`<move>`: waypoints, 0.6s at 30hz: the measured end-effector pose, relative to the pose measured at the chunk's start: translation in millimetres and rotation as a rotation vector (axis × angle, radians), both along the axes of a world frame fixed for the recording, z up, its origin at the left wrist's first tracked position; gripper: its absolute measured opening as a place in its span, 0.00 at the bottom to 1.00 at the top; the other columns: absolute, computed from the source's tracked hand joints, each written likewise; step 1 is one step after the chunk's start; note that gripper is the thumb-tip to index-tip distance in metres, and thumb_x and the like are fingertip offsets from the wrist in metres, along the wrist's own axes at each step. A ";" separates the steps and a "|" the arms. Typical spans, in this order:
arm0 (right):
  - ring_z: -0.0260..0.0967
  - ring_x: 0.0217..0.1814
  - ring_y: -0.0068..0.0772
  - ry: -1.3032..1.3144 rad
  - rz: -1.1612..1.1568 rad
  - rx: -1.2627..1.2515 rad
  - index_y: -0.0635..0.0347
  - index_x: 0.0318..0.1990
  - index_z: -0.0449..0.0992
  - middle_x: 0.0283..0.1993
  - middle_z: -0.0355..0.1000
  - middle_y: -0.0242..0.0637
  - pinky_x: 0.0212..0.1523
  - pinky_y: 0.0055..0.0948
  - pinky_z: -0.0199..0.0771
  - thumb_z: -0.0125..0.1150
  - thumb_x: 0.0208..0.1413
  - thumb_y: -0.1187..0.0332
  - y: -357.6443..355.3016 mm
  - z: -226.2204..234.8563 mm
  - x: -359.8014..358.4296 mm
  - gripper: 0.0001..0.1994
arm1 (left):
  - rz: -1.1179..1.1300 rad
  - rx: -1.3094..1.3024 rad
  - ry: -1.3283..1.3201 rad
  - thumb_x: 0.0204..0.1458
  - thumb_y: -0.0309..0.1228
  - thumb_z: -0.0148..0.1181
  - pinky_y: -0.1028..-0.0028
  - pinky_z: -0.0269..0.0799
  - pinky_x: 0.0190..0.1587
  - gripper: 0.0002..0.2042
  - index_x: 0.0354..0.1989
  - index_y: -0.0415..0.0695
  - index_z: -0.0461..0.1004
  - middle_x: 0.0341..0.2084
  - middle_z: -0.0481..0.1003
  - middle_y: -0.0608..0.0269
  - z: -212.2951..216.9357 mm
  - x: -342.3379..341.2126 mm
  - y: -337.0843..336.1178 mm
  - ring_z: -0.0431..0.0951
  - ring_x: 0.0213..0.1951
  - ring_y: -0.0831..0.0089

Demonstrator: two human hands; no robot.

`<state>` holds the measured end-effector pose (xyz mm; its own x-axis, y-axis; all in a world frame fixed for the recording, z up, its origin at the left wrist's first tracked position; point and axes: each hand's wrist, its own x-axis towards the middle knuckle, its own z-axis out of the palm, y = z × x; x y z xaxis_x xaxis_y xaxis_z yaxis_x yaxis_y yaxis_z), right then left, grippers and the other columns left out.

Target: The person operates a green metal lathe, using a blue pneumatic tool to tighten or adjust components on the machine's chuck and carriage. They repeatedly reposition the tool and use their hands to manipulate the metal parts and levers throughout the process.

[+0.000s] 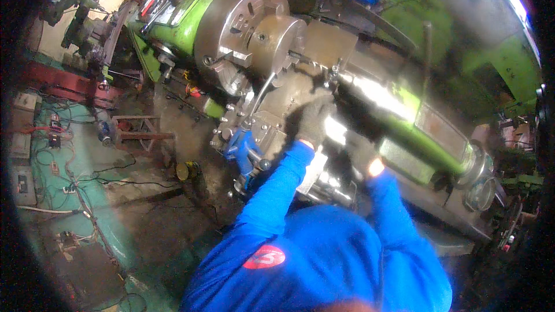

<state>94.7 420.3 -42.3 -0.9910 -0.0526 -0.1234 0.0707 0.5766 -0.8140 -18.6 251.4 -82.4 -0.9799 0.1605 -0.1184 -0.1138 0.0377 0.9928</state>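
Over the middle of the metalworking lathe's carriage (289,95), the left hand (315,120) reaches forward in a dark grey glove, close to a small upright bolt (334,70). Its fingers merge with the dark metal beyond, so whether they are spread, pressed together or pinching something cannot be told. To its right and nearer the body, the right hand (362,155), gloved alike, is blurred; its fingers and any grip cannot be made out either. Between the hands, a bright metal surface (335,130) catches strong light. Blue sleeves (269,196) run back from both wrists to a blue top (329,254) with a red oval patch (264,257).

Left of the left hand, beside the carriage's bolted blocks, sit a blue piece (240,151) and a dark ball knob (265,164). Farther ahead stands the large round chuck (222,26), with a broad metal cylinder (332,40) to its right. Behind the chuck, hand tools (172,4) lie on the green headstock (186,28). Right of the hands, a long green casting (399,115) slants away. Far left, cables (72,179) trail across the green floor.
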 end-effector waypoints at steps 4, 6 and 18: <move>0.76 0.48 0.43 -0.200 -0.205 -0.076 0.56 0.48 0.77 0.43 0.78 0.48 0.50 0.38 0.72 0.60 0.57 0.66 4.1 27.0 11.2 0.12 | 0.296 -0.478 0.153 0.61 0.46 0.58 0.57 0.73 0.52 0.26 0.56 0.34 0.72 0.52 0.75 0.43 34.3 -22.2 29.9 0.77 0.50 0.49; 0.75 0.46 0.42 -0.181 -0.305 -0.080 0.56 0.45 0.77 0.42 0.78 0.47 0.49 0.36 0.72 0.61 0.56 0.68 9.5 8.0 19.9 0.10 | 0.198 -0.521 0.071 0.61 0.47 0.56 0.52 0.67 0.58 0.27 0.58 0.35 0.70 0.53 0.73 0.36 41.4 -32.7 36.0 0.73 0.54 0.39; 0.75 0.48 0.45 -0.010 -0.354 -0.152 0.58 0.51 0.75 0.42 0.76 0.46 0.52 0.37 0.72 0.58 0.58 0.69 27.9 1.5 39.9 0.13 | -0.133 0.762 -0.620 0.61 0.48 0.55 0.53 0.71 0.46 0.14 0.30 0.53 0.73 0.22 0.70 0.63 -44.5 -76.7 21.8 0.72 0.26 0.61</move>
<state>134.7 448.2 -40.8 -0.9497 0.2744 -0.1507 0.2526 0.3876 -0.8865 -95.3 273.2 -126.8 -0.7478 0.5112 -0.4236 -0.6626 -0.5359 0.5231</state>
